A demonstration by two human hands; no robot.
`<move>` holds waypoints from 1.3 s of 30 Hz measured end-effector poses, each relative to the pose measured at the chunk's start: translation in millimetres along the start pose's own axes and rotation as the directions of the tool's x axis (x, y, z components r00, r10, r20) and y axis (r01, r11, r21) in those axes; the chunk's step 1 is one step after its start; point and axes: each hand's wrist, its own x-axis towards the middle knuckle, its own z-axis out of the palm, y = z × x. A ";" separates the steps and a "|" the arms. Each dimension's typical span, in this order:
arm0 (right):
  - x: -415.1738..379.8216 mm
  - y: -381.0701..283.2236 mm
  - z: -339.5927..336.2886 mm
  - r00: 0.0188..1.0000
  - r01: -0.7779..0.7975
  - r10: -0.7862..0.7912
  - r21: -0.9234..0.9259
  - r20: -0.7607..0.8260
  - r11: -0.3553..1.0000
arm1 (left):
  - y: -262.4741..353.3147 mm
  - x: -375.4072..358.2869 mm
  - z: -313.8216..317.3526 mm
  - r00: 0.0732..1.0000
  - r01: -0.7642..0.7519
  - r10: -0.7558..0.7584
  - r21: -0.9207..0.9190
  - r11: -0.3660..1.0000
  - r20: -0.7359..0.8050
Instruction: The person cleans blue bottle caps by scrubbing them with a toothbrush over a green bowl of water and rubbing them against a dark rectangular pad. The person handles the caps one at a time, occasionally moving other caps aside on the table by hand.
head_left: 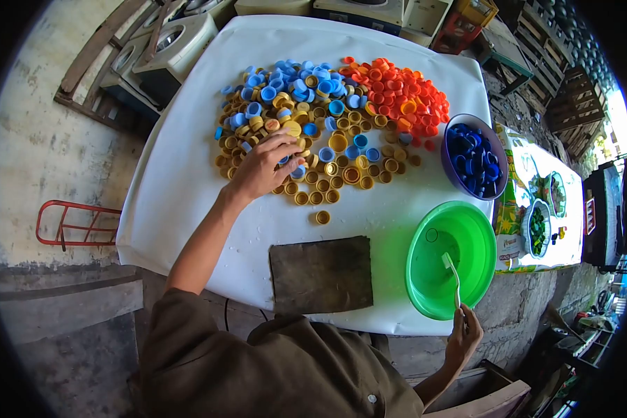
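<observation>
My left hand [263, 166] reaches into the loose plastic bottle caps, its fingers apart and resting over them. Right at its fingertips is a yellow cap [292, 129], and a blue cap [298, 172] lies beside the thumb. Gold caps [324, 186] spread in front of the hand, with light blue caps [303, 80] heaped behind them. At the lower right, my right hand [465, 336] is closed round the handle of a white toothbrush [455, 277]. The brush head points up over the inside of a green basin [416, 240].
Orange-red caps [405, 94] are piled at the table's far right. A purple bowl [447, 161] holds dark blue caps. A dark mat [320, 275] lies at the near edge of the white-covered table [181, 188]. A side table [570, 240] carries bowls of green caps.
</observation>
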 end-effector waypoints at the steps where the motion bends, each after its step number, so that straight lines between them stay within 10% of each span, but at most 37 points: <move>1: 0.3 -1.3 -0.6 1.000 -0.004 0.004 -0.013 0.010 1.000 | 0.7 -4.1 -2.3 0.997 -0.012 0.022 0.124 0.992 -0.076; 3: -0.2 -6.5 0.1 0.999 -0.027 0.027 -0.031 0.017 0.999 | 1.3 -11.9 -7.0 0.972 -0.008 0.092 0.362 0.932 -0.215; 17: -8.8 -19.8 11.3 0.978 0.059 -0.058 0.000 -0.202 0.998 | -16.6 -52.6 -6.0 0.918 0.185 -0.079 0.244 0.952 -0.388; 30: -21.3 -3.0 23.3 0.941 0.129 -0.136 -0.042 -0.310 0.991 | 12.2 -38.3 15.8 0.972 0.183 -0.138 0.245 0.952 -0.192; 33: -23.5 -8.0 18.6 0.962 0.015 -0.025 -0.039 -0.271 0.999 | 22.8 -39.5 34.7 0.951 0.218 -0.233 -0.095 0.971 -0.201; 34: -21.2 -8.3 22.5 0.943 0.196 -0.218 -0.109 -0.250 0.975 | 32.4 -41.2 35.5 0.972 0.174 -0.170 0.012 0.985 -0.163; 39: -24.6 -24.8 27.2 0.941 0.147 -0.163 -0.077 -0.297 0.986 | 44.6 -52.2 48.9 0.972 0.150 -0.142 0.031 0.988 -0.186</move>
